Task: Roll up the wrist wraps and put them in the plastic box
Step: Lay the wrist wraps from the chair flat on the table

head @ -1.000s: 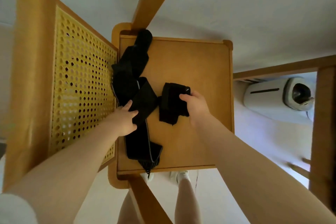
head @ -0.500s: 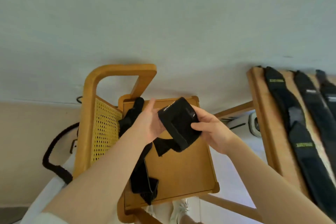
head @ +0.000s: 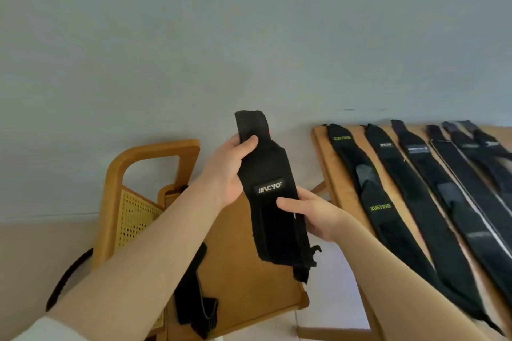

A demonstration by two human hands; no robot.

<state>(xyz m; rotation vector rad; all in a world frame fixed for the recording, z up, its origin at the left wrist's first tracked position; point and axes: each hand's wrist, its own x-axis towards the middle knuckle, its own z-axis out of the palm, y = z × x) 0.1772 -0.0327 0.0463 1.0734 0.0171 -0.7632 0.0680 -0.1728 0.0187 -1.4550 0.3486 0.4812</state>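
Two hands hold one black wrist wrap (head: 273, 196) up in the air above the wooden chair (head: 243, 279), between the chair back and the tabletop (head: 322, 147) on the right. The left hand (head: 230, 171) grips the upper, narrower end, its thumb pressed across the front and its fingers curled behind. The right hand (head: 315, 216) pinches the wrap lower down at its right edge, thumb lying on the front just below the white-lettered label. The wrap hangs unrolled, and its bottom end trails free with a small loop or tab sticking out.

It looks like a light, soft strip of woven elastic: it droops rather than standing stiff, so it should bend easily and spring open if let go. A rough fastening patch probably sits at one end and would snag on the fabric. A sensible hold for rolling is at one short end, pinched flat between thumb and fingers, with the other hand keeping the length taut.

On the tabletop lie several more wraps (head: 388, 202), laid out flat side by side. Another dark strap (head: 194, 299) lies on the chair seat near the left forearm. No plastic box is in view.
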